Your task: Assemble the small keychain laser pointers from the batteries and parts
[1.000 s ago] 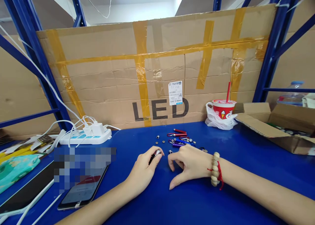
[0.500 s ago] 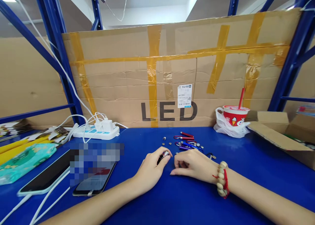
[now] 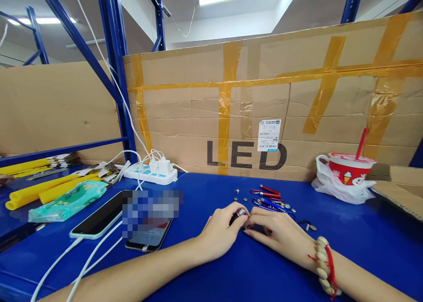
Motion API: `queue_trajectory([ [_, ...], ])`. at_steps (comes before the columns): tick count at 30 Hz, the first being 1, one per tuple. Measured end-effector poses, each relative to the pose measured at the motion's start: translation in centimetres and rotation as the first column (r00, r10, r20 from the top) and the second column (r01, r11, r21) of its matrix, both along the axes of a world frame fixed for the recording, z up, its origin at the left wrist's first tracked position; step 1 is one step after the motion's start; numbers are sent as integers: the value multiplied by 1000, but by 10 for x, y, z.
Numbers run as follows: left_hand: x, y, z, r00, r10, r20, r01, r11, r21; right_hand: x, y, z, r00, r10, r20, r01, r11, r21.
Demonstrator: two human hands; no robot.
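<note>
My left hand (image 3: 222, 226) is closed round a small dark cylinder with a silver end (image 3: 238, 214). Close against it, my right hand (image 3: 277, 231) has its thumb and forefinger bent together near the silver end; what they hold, if anything, is too small to tell. A bead bracelet with red string (image 3: 324, 266) circles my right wrist. Just behind the hands lie red tubes (image 3: 266, 193) and blue tubes (image 3: 271, 204) with clips. Several small round metal pieces (image 3: 245, 199) are scattered on the blue table (image 3: 205, 280) around them.
Two phones (image 3: 99, 214) (image 3: 150, 238) with white cables and a white power strip (image 3: 152, 174) are on the left. Beyond them are a teal packet (image 3: 68, 201) and yellow rolls (image 3: 42, 189). A red cup (image 3: 350, 172) in a plastic bag stands right, beside an open carton (image 3: 401, 187).
The view has turned left, so things appear farther right. My right hand has come up to my left, its fingertips now meeting the held cylinder's end.
</note>
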State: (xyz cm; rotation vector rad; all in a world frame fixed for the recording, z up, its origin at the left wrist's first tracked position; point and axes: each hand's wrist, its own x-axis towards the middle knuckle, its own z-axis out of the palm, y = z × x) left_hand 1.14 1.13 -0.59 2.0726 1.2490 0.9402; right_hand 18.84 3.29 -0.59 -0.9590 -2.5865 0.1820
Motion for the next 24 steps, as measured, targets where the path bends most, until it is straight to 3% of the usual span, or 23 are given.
queue_trajectory([
  [6, -1, -1, 1, 999, -27, 22, 28, 999, -17, -1, -1, 0, 998, -53, -20, 53, 999, -2],
  [12, -2, -1, 2, 1000, 25, -6, -25, 999, -24, -1, -3, 2, 994, -73, -82, 76, 997, 33],
  [18, -2, -3, 1, 999, 49, 7, -48, 997, -65, 4, 6, 4, 916, -68, -394, 127, 984, 126],
  [21, -1, -3, 2, 1000, 31, -3, -32, 997, -67, 4, 9, 2, 837, -178, -518, 161, 984, -79],
  [24, -1, -2, 3, 1000, 4, -11, -5, 997, -72, 1, 10, -2, 809, -311, -499, 127, 921, -367],
])
